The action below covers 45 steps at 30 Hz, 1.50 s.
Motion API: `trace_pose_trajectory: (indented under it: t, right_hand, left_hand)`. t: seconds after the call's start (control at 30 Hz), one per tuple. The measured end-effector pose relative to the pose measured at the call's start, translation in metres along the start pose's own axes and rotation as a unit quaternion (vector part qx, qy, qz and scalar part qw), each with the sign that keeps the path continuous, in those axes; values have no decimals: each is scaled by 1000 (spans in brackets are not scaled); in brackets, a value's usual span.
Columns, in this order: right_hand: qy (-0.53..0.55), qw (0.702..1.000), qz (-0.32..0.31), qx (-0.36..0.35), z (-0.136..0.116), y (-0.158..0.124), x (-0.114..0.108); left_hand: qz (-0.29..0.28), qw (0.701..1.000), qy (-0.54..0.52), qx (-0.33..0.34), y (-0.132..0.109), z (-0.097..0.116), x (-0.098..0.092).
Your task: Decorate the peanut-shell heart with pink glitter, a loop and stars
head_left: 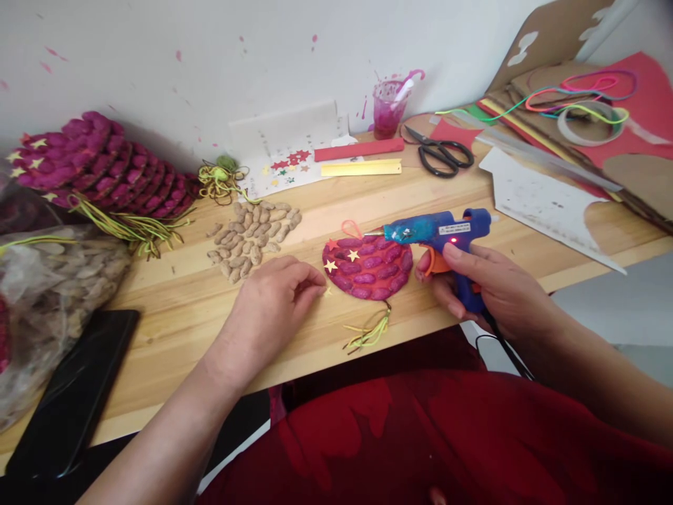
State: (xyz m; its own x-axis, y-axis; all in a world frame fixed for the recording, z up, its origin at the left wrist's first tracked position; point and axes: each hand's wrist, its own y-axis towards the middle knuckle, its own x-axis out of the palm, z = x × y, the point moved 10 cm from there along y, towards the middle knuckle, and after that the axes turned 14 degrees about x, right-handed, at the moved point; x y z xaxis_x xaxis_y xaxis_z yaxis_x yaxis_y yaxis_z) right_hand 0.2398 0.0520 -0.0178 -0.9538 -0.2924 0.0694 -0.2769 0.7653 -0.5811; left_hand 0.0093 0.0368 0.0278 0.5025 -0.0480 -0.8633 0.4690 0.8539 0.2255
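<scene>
My right hand (476,280) is wrapped round a blue glue gun (431,228) with an orange trigger and a lit red light. Its metal nozzle hangs over the upper edge of a round ornament (368,270) covered in magenta-painted peanuts. A red star and two yellow stars sit on the ornament's left part. A pink loop sticks out at its top, and a yellow-green tassel (371,330) trails from its bottom. Just left of the ornament, my left hand (281,287) pinches a small yellow star (329,291) between thumb and fingers.
Loose peanuts (252,235) lie left of centre. Finished ornaments (116,168) are stacked at far left, above a bag of peanuts (78,273) and a black phone (73,393). Behind are star cutouts (291,165), paper strips (360,149), scissors (442,151) and a paint-stained cup (388,109).
</scene>
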Motion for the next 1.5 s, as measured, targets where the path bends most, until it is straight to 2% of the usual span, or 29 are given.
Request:
trace_pose_trajectory:
  t: [0.17, 0.43, 0.6, 0.9, 1.1, 1.5]
  right_hand:
    - [0, 1000, 1, -2, -2, -2, 1]
    - [3, 1000, -2, 0, -1, -2, 0]
    - [3, 1000, -4, 0, -2, -1, 1]
    - [-8, 1000, 2, 2, 0, -2, -1]
    - [-9, 1000, 7, -3, -3, -4, 0]
    - [-7, 1000, 1, -5, -2, -2, -1]
  left_hand:
    - [-13, 1000, -9, 5, 1, 3, 1]
    - [-27, 999, -24, -23, 0, -2, 4]
    - [-21, 999, -19, -31, -3, -5, -1]
    - [-10, 1000, -10, 21, -5, 1, -6]
    - [-27, 997, 13, 66, -2, 10, -3]
    - [-30, 999, -20, 14, -2, 2, -3]
